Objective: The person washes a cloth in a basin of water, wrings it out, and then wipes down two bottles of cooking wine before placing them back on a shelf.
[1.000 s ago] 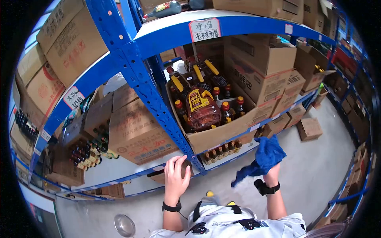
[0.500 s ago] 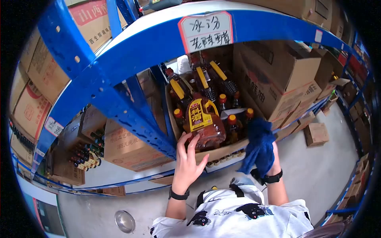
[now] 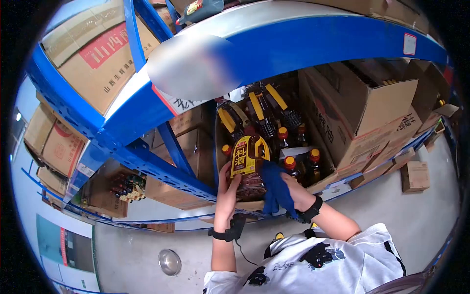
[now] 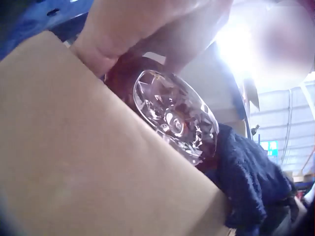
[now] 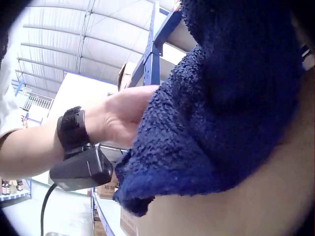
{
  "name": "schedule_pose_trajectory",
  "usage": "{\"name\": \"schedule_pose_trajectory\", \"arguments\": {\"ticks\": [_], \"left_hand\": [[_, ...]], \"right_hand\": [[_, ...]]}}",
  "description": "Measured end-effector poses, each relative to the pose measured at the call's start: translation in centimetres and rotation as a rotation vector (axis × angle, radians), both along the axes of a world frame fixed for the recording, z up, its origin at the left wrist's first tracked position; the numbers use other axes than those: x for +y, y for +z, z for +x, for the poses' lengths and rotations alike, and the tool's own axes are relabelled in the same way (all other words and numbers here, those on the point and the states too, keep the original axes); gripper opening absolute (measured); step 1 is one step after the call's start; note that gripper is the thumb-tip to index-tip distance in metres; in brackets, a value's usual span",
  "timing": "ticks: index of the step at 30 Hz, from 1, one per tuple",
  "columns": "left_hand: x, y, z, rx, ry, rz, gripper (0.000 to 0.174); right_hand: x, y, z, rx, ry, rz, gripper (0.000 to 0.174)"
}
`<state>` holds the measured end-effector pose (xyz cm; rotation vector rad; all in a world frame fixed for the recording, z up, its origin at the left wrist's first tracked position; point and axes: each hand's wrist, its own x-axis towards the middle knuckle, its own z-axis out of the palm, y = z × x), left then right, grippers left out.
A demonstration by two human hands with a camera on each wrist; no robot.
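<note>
A large cooking wine bottle (image 3: pixel 250 187) with a yellow label leans in an open carton (image 4: pixel 83 152) on the shelf, its base toward the person. My left hand (image 3: pixel 226 200) grips the bottle's lower left side; in the left wrist view its clear, faceted base (image 4: pixel 174 123) shows under the fingers. My right hand (image 3: pixel 297 194) holds a blue cloth (image 3: pixel 277 187) against the bottle's right side. In the right wrist view the cloth hides most of that hand's fingers. Behind stand several more bottles with yellow handle strips (image 3: pixel 256 109), and red-capped bottles (image 3: pixel 290 163) sit to the right.
A blue shelf beam (image 3: pixel 293 39) arches over the carton, and a perforated blue upright (image 3: pixel 161 169) stands at left. Tall cartons (image 3: pixel 352 122) flank the right. A metal bowl (image 3: pixel 169 262) lies on the floor, and a small carton (image 3: pixel 414 177) is farther right.
The left hand has risen from beside the shelf to the bottle and now grips it. The right hand has brought the blue cloth left onto the bottle. The head view has moved closer.
</note>
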<state>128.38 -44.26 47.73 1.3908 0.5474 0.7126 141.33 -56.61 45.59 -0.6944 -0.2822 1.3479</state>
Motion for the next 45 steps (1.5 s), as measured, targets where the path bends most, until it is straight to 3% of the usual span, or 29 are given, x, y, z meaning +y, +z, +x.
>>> {"name": "schedule_pose_trajectory", "arguments": {"ticks": [6, 8, 10, 14, 16, 18, 20, 21, 22, 25, 27, 30, 32, 35, 39, 41, 44, 45], "left_hand": [[-2.5, 1.8, -0.1, 0.114, 0.084, 0.141, 0.043], [-4.4, 3.3, -0.4, 0.142, 0.108, 0.138, 0.045], [-6.0, 3.5, -1.3, 0.136, 0.102, 0.358, 0.046], [-8.2, 2.1, -2.4, -0.023, 0.119, 0.320, 0.055], [-8.9, 0.2, -3.2, -0.096, 0.129, 0.255, 0.065], [-9.5, -1.4, -3.8, -0.161, 0.165, 0.280, 0.067], [-10.2, -2.1, -4.3, -0.178, 0.146, 0.272, 0.066], [-10.2, -2.3, -4.5, -0.196, 0.120, 0.255, 0.065], [-10.1, -2.4, -4.8, -0.215, 0.095, 0.241, 0.064], [-8.8, -2.9, -6.6, -0.229, -0.042, 0.171, 0.064], [-8.8, -3.1, -7.7, -0.251, -0.097, 0.082, 0.065], [-8.4, -4.6, -9.0, -0.284, -0.010, 0.016, 0.071], [-7.3, -6.5, -10.0, -0.296, -0.029, 0.009, 0.067], [-7.0, -8.3, -11.3, -0.132, 0.046, 0.167, 0.067], [-7.9, -5.6, -11.9, -0.044, -0.061, 0.459, 0.111], [-8.2, -5.9, -11.6, -0.084, -0.139, 0.324, 0.113], [-8.0, -4.5, -10.2, -0.157, -0.200, 0.238, 0.115], [-7.9, -4.1, -9.8, -0.181, -0.193, 0.269, 0.115]], "right_hand": [[-0.2, -0.4, 0.6, -0.053, 0.105, -0.037, 0.023], [-1.9, -0.3, -0.7, -0.186, 0.073, -0.091, 0.024], [-3.6, 1.2, -1.6, -0.349, 0.057, -0.091, 0.029], [-5.4, 1.4, -1.5, -0.423, 0.115, -0.007, 0.038], [-6.1, 0.7, -1.9, -0.728, 0.023, 0.100, 0.039], [-7.1, -0.6, -2.5, -0.592, -0.012, 0.003, 0.048], [-7.0, -1.4, -3.8, -0.605, -0.212, 0.023, 0.049], [-7.1, -1.6, -4.2, -0.636, -0.276, 0.055, 0.046], [-7.5, -0.4, -5.0, -0.355, -0.237, 0.007, 0.038], [-6.5, -0.9, -7.0, -0.199, -0.384, -0.039, 0.017], [-6.2, -0.9, -8.7, -0.219, -0.440, -0.024, 0.016], [-5.6, -1.4, -10.9, -0.242, -0.467, -0.003, 0.015], [-5.0, -2.1, -12.6, -0.402, -0.548, -0.084, 0.018], [-5.2, -1.8, -14.0, -0.363, -0.582, -0.079, 0.016], [-5.5, -2.6, -14.6, -0.340, -0.665, -0.093, 0.017], [-5.6, -2.6, -14.8, -0.341, -0.671, -0.082, 0.017], [-5.6, -2.3, -13.8, -0.715, -0.637, -0.047, 0.028], [-5.6, -1.8, -13.5, -0.708, -0.641, -0.004, 0.029]]}}
